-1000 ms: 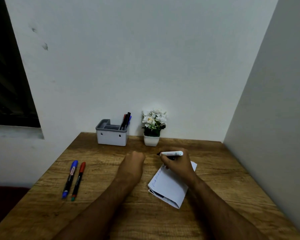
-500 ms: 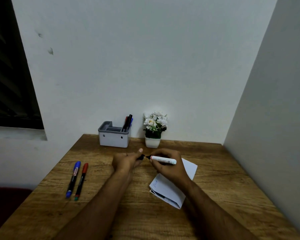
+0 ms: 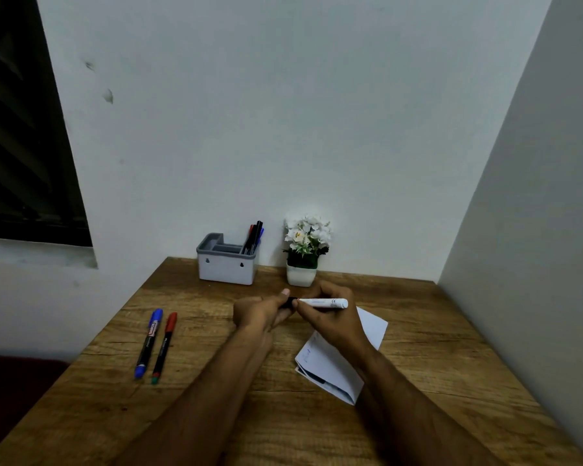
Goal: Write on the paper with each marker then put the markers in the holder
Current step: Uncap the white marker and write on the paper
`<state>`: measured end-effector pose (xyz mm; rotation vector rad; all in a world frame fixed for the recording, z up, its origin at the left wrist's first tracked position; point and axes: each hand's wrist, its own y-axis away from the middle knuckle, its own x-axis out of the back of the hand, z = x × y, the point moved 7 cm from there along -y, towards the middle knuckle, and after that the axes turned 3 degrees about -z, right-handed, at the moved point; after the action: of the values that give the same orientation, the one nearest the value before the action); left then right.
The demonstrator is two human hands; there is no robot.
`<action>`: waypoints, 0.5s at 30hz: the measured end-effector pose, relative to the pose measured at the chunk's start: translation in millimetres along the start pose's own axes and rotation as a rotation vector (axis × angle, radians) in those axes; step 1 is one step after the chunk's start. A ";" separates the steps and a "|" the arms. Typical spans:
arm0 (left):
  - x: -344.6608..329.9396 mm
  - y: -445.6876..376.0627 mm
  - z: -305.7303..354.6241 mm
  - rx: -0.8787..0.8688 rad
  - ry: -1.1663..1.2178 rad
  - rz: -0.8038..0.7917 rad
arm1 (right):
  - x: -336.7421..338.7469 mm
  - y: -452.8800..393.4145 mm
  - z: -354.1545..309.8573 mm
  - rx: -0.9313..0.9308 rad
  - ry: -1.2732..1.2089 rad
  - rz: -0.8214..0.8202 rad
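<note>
Tabletop: hands (image 3: 266,311) hide marker's (image 3: 322,303) cap.

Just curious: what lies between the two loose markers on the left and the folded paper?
The head view shows the left hand and forearm over bare wooden table.

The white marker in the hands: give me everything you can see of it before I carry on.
The white marker has a slim white barrel with small printing near its blunt right end and a black cap or tip at its left end. It looks like plastic. It lies roughly level, above the table and just beyond the paper. The right hand grips the barrel; the left hand pinches the black end, so whether the cap is fully seated cannot be told.
</note>
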<state>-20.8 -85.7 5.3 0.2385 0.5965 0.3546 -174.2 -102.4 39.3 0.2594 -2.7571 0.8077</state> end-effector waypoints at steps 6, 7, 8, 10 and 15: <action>-5.1 1.1 4.6 0.028 0.039 0.030 | -0.5 -7.0 -0.1 -0.025 -0.086 0.002; -3.8 -0.5 3.9 0.037 0.045 0.033 | -2.2 -7.9 -0.9 -0.029 -0.086 -0.008; -2.1 -1.9 3.0 0.044 0.052 0.038 | -4.4 -8.2 -1.9 -0.031 -0.082 -0.018; 1.9 -5.2 1.6 0.043 0.062 0.054 | -11.1 -8.3 -3.9 -0.019 -0.081 -0.037; 17.1 -18.5 18.7 -0.106 0.015 0.102 | -29.1 -6.1 -5.4 0.000 -0.154 -0.068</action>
<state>8.0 -98.1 5.9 0.1646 0.5795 0.4853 -143.9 -101.7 38.2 0.4300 -2.8725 0.8022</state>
